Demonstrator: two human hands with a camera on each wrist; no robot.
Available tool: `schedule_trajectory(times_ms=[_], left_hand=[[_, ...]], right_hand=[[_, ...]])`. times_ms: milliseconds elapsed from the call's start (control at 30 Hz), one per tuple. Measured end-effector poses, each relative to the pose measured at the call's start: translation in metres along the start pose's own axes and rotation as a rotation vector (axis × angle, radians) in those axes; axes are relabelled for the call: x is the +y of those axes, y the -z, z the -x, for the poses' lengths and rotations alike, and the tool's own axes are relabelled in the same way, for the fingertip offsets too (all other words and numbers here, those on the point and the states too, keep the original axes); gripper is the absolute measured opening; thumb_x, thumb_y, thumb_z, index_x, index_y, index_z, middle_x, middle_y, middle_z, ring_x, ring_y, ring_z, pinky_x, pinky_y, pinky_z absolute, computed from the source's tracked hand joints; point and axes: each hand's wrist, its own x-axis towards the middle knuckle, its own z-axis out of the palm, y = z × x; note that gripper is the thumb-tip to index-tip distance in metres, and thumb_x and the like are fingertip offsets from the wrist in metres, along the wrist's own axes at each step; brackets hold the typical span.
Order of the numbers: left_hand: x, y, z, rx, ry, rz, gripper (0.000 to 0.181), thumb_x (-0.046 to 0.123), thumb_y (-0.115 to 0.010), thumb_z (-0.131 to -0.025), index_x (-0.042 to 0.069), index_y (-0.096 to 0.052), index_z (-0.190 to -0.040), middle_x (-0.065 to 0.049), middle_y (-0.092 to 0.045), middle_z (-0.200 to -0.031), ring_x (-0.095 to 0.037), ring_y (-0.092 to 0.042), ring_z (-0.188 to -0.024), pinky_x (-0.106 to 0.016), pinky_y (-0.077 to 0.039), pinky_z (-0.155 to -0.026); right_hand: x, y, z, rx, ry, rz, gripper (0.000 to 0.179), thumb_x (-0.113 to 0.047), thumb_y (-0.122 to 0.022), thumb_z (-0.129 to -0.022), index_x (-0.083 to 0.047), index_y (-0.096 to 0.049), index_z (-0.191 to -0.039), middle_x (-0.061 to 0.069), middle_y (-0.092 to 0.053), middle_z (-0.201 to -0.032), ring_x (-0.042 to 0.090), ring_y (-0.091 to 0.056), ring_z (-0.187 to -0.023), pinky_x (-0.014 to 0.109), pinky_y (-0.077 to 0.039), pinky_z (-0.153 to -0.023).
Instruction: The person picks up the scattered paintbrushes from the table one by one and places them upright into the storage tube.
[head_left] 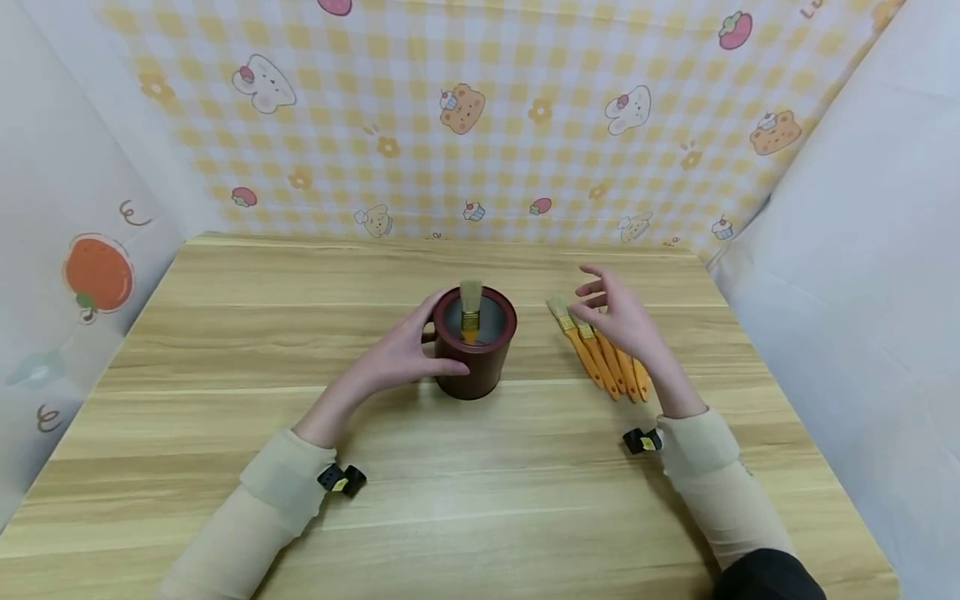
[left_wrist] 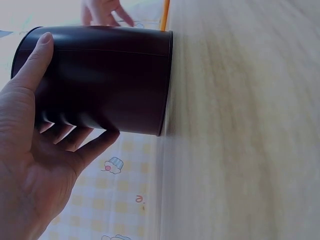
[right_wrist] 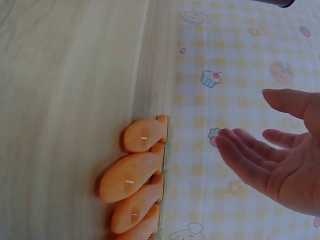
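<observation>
A dark brown cylindrical holder (head_left: 480, 362) stands upright on the table; in the left wrist view its smooth wall (left_wrist: 100, 80) fills the upper left. My left hand (head_left: 408, 350) grips it from the left, the thumb along the near side and the fingers around the far side. One paintbrush (head_left: 470, 308) stands inside, pale bristles up. Over the right part of the table, my right hand (head_left: 618, 312) hovers with loosely bent fingers and holds nothing. Beneath and beside it lie several flat paintbrushes (head_left: 592, 354) with orange handles, partly covered by the hand.
The wooden table (head_left: 480, 483) reaches back to a yellow checked cloth (head_left: 510, 150) with cartoon prints. White cloth (head_left: 855, 275) hangs on the right side, and a printed white one (head_left: 45, 208) on the left. A dark round object (head_left: 768, 575) shows at the bottom right.
</observation>
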Motion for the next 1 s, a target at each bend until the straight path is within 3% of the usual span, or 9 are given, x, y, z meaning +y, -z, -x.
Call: schedule_trajectory(times_ms=[133, 267, 433, 700, 1000], left_hand=[[-0.001, 0.001, 0.002, 0.009, 0.000, 0.000, 0.105, 0.036, -0.092, -0.077, 0.043, -0.027, -0.158, 0.002, -0.041, -0.159, -0.027, -0.043, -0.147, -0.054, -0.048, -0.115], [-0.001, 0.001, 0.002, 0.011, 0.001, -0.008, 0.105, 0.035, -0.093, -0.077, 0.043, -0.027, -0.158, 0.003, -0.041, -0.160, -0.027, -0.043, -0.148, -0.053, -0.048, -0.115], [0.000, 0.000, 0.001, 0.009, 0.001, -0.020, 0.105, 0.037, -0.092, -0.077, 0.043, -0.026, -0.159, 0.002, -0.041, -0.160, -0.027, -0.042, -0.148, -0.052, -0.048, -0.116], [0.000, 0.000, 0.000, -0.008, 0.011, -0.013, 0.107, 0.034, -0.093, -0.077, 0.040, -0.026, -0.160, 0.002, -0.039, -0.161, -0.026, -0.040, -0.150, -0.052, -0.047, -0.117], [0.001, 0.002, 0.001, -0.007, 0.026, -0.063, 0.109, 0.040, -0.093, -0.075, 0.041, -0.024, -0.160, 0.003, -0.036, -0.164, -0.023, -0.040, -0.149, -0.053, -0.044, -0.119]], right_hand=[[0.005, -0.003, -0.004, -0.109, -0.062, 0.053, 0.074, -0.021, -0.064, -0.103, -0.008, -0.022, -0.163, 0.028, -0.054, -0.143, 0.044, -0.061, -0.125, 0.056, -0.058, -0.097], [0.008, -0.007, -0.005, -0.168, -0.091, 0.134, 0.077, -0.020, -0.067, -0.101, -0.003, -0.023, -0.161, 0.032, -0.055, -0.141, 0.046, -0.063, -0.123, 0.057, -0.057, -0.098], [0.010, -0.013, -0.003, -0.187, -0.115, 0.200, 0.076, -0.019, -0.071, -0.098, -0.002, -0.029, -0.159, 0.031, -0.059, -0.138, 0.044, -0.065, -0.118, 0.057, -0.057, -0.098], [0.011, -0.018, -0.002, -0.217, -0.117, 0.218, 0.074, -0.014, -0.075, -0.094, 0.001, -0.037, -0.155, 0.028, -0.061, -0.135, 0.041, -0.066, -0.116, 0.054, -0.057, -0.097], [0.008, -0.023, -0.002, -0.229, -0.055, 0.291, 0.077, -0.002, -0.080, -0.086, 0.008, -0.041, -0.152, 0.028, -0.061, -0.133, 0.036, -0.065, -0.105, 0.050, -0.056, -0.094]])
